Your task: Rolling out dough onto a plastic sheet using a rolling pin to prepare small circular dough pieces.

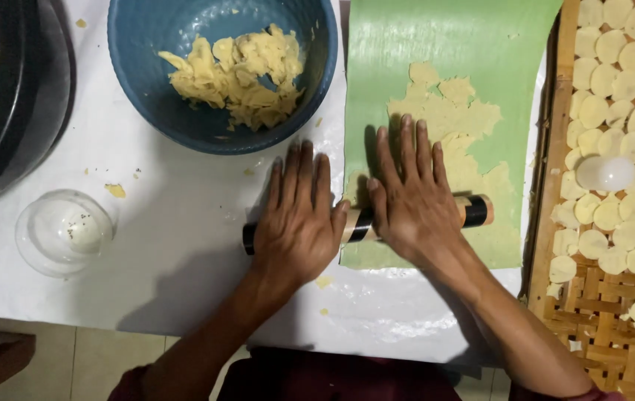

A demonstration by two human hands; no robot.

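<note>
- We judge the step in hand to be rolling: both palms press flat on the rolling pin (362,220), which lies across the near edge of the green sheet (444,44).
- Our left hand (299,219) rests fingers spread and flat on the pin's left part; our right hand (412,200) does the same, fingertips reaching the dough (455,119).
- The dough lies thin and ragged on the sheet, beyond the pin.
- Next move calls for even downward pressure from both palms, pin kept square to the sheet.
- The blue bowl (135,67) holds more dough scraps; cut discs (633,96) fill the woven tray (555,148).

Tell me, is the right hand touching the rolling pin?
Touching. The head view shows the right hand lying flat on the rolling pin, its palm covering the pin's middle, no gap visible.
</note>
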